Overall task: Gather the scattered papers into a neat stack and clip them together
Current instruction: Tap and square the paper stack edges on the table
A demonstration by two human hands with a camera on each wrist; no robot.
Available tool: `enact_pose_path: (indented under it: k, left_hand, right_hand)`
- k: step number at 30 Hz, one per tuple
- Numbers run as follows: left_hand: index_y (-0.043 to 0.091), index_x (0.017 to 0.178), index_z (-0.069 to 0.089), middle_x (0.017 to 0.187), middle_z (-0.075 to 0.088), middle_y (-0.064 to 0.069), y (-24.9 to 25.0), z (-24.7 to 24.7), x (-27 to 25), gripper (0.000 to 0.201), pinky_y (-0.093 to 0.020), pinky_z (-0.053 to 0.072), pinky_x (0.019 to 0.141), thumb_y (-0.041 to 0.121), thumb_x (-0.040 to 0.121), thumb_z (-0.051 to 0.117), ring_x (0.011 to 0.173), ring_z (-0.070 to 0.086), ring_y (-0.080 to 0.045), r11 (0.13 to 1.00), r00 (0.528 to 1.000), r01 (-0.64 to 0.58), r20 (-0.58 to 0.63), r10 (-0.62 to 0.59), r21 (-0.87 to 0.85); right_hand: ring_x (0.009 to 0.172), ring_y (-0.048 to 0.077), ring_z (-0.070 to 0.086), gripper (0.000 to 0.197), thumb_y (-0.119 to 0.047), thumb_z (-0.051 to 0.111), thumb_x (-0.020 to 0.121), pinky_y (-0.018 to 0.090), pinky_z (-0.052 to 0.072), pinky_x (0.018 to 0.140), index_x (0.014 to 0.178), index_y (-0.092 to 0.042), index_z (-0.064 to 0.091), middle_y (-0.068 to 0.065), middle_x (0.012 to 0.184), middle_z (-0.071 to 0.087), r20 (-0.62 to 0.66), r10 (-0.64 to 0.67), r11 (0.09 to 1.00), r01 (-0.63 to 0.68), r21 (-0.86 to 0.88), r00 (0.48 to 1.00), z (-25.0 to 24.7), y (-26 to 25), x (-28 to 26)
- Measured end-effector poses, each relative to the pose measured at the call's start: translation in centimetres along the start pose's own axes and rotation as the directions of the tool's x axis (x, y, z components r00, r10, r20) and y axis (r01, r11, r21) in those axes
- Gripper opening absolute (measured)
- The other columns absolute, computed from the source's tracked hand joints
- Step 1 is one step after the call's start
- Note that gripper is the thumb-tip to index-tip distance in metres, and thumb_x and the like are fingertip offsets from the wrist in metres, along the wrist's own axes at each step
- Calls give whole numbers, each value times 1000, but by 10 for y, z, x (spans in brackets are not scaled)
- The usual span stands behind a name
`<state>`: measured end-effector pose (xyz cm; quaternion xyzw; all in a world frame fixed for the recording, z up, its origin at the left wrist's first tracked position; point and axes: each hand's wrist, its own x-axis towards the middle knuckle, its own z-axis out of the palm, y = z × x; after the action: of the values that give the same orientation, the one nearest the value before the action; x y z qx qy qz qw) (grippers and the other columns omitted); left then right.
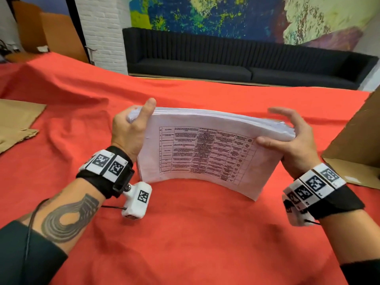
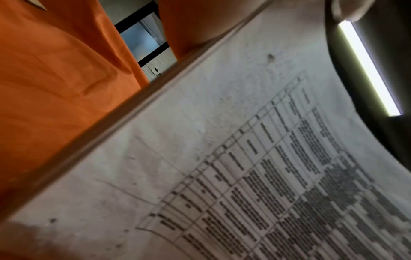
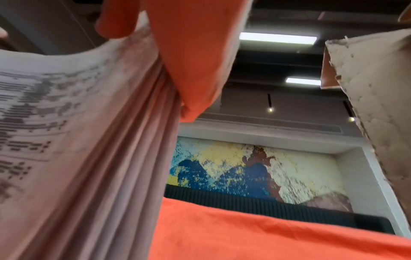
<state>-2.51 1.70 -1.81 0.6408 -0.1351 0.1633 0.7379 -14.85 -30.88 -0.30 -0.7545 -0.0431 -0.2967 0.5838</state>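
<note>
Lounge-like room: long sofa [image 1: 236, 64], painted mural [image 1: 226, 15].

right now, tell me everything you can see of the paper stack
The paper stack is a thick sheaf of white sheets, its front page printed with a ruled table of small text. It stands on its long lower edge on the red cloth, bowed, its right-end sheets fanned unevenly. The left hand grips its left end; the right hand holds its right end.

Left hand [image 1: 127, 128] and right hand [image 1: 296, 140] bare. Each wrist wears a black strap carrying white blocks printed with black square markers, plus a white camera housing with thin black cable. Left forearm: concentric-ring tattoo. Dark sleeves, pushed up.
</note>
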Motion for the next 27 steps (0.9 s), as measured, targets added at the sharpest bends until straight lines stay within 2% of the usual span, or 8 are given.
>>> enact_pose_path:
  k: [3,5,12,15,19,23,25,27]
  left_hand:
    - [19,57,56,62,50,0,5,4,8,29,-29,32,55,33,80,65,60,43,-16,1000,996,25,-88,-25,-6]
    - [16,56,66,65,61,-2,11,3,14,20,-29,37,57,21,73,57,64,52,-17,1000,993,29,-115,-28,9]
    - [15,61,67,67,56,-8,8,3,19,25,-35,38,59,37,75,68,63,49,-20,997,994,39,-107,-32,62]
    - [16,60,57,61,45,-3,8,1,20,29,-32,32,55,35,77,70,58,41,-17,999,995,42,-87,-40,24]
    - [21,85,73,76,75,9,-7,-15,11,54,-22,54,64,65,57,90,69,67,-9,999,986,20,163,-27,39]
    - [15,98,81,106,80,-8,-33,-25,0,69,-41,62,91,44,39,103,100,76,-25,984,943,174,282,-176,34]
    - [11,97,79,105,80,-8,-32,-22,-3,55,-46,60,95,28,50,99,103,75,-30,989,957,144,247,-150,43]
    - [10,97,76,98,81,1,-24,-18,-3,43,-41,61,92,15,57,91,97,76,-21,995,967,92,235,-99,40]
  right_hand:
    - [115,18,67,78,-8,96,65,34,50,98,132,-25,59,4,124,70,32,-186,929,187,-319,982,-3,-15,0]
    - [117,22,64,70,-6,88,73,39,49,104,134,-27,61,0,129,65,212,-209,773,294,-562,955,-10,-20,2]
    - [142,35,40,82,-53,56,89,58,30,118,159,-29,19,2,158,36,316,120,200,288,-936,941,-4,-37,7]
    - [135,35,46,77,-61,50,86,59,30,116,154,-34,26,1,149,42,261,175,152,235,-960,949,2,-46,14]
    - [129,32,52,64,-62,56,88,62,19,119,142,-35,33,0,136,51,256,302,118,231,-966,918,7,-50,23]
    - [120,30,60,26,-47,51,95,72,5,119,100,-26,36,-1,115,55,216,338,19,223,-975,916,21,-60,28]
    - [117,31,62,31,-44,56,88,72,-1,118,96,-25,33,-1,112,55,233,294,-75,265,-961,927,34,-70,28]
    - [111,28,65,38,-43,62,81,67,5,120,103,-23,37,-2,109,60,331,230,-43,349,-936,915,51,-77,27]
